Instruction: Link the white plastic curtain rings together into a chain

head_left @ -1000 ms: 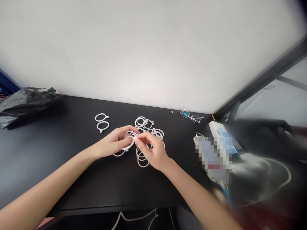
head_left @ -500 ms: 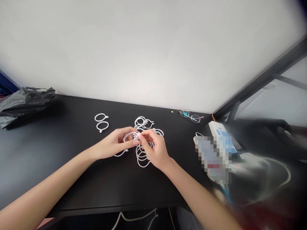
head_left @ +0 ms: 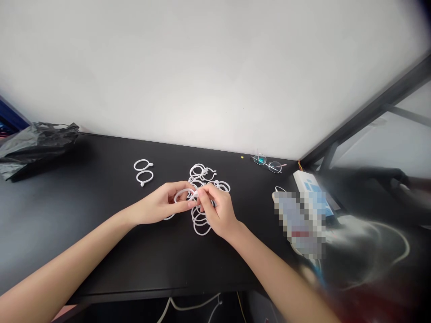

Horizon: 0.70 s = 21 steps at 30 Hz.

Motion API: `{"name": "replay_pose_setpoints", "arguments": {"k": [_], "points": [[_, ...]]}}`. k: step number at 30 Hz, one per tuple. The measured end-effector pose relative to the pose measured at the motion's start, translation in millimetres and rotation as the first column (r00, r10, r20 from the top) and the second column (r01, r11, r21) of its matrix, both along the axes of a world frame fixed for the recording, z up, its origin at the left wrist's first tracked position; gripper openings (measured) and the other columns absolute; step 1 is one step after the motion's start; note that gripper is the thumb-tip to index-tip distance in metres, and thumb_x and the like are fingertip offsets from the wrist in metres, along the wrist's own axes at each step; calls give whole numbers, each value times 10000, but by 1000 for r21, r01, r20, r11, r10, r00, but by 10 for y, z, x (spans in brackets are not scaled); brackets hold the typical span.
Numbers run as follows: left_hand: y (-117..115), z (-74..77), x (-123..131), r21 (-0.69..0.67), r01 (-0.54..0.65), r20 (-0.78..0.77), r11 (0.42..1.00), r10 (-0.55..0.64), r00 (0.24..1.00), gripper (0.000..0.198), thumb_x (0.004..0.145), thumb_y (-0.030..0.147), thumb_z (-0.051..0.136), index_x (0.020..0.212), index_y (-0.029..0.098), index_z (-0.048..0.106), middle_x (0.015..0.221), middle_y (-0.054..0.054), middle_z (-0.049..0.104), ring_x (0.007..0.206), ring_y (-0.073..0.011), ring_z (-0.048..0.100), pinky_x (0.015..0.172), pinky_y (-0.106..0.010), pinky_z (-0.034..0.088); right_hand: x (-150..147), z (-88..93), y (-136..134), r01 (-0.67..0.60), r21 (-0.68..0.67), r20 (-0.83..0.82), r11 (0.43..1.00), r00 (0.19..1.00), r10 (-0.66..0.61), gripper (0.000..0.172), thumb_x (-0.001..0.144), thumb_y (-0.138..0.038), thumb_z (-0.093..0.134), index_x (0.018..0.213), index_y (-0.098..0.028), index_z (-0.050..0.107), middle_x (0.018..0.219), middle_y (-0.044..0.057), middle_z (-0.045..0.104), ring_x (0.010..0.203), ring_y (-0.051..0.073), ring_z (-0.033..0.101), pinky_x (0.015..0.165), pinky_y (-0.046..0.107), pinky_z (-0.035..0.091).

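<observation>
Both hands meet over a black desk (head_left: 101, 233). My left hand (head_left: 158, 204) curls its fingers round a white plastic ring (head_left: 183, 194) and holds it up. My right hand (head_left: 217, 211) pinches the same ring at its right end, thumb and forefinger pressed together. Under and behind the hands lies a heap of white rings (head_left: 205, 177), several of them tangled. Two separate white rings (head_left: 144, 172) lie side by side to the left of the heap.
A black plastic bag (head_left: 33, 143) sits at the far left of the desk. A pair of glasses (head_left: 268, 163) lies by the wall at the back right. A blurred-out object (head_left: 299, 222) and a white-and-blue box (head_left: 311, 186) are at the right. Cables hang below the front edge.
The held ring has been lifted and turned more level between the hands, which have drawn slightly closer together. The heap and the two separate rings have not moved.
</observation>
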<state>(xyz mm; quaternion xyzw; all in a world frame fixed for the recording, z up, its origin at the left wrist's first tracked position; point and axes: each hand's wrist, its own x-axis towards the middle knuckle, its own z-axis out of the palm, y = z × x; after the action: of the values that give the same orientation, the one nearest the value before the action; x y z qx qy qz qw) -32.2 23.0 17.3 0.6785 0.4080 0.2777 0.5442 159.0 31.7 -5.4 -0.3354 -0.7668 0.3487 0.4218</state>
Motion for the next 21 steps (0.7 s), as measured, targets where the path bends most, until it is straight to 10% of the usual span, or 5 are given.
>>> {"name": "replay_pose_setpoints", "arguments": {"k": [21], "points": [[-16, -37, 25, -54, 119, 25, 991, -118, 993, 331, 930, 498, 480, 939, 169, 516, 654, 70, 397, 430, -32, 345, 404, -174, 343, 0, -51, 18, -10, 76, -14, 997, 1000, 11, 254, 975, -264, 427, 728, -205, 428, 576, -54, 480, 472, 78, 433, 488, 216, 353]]}}
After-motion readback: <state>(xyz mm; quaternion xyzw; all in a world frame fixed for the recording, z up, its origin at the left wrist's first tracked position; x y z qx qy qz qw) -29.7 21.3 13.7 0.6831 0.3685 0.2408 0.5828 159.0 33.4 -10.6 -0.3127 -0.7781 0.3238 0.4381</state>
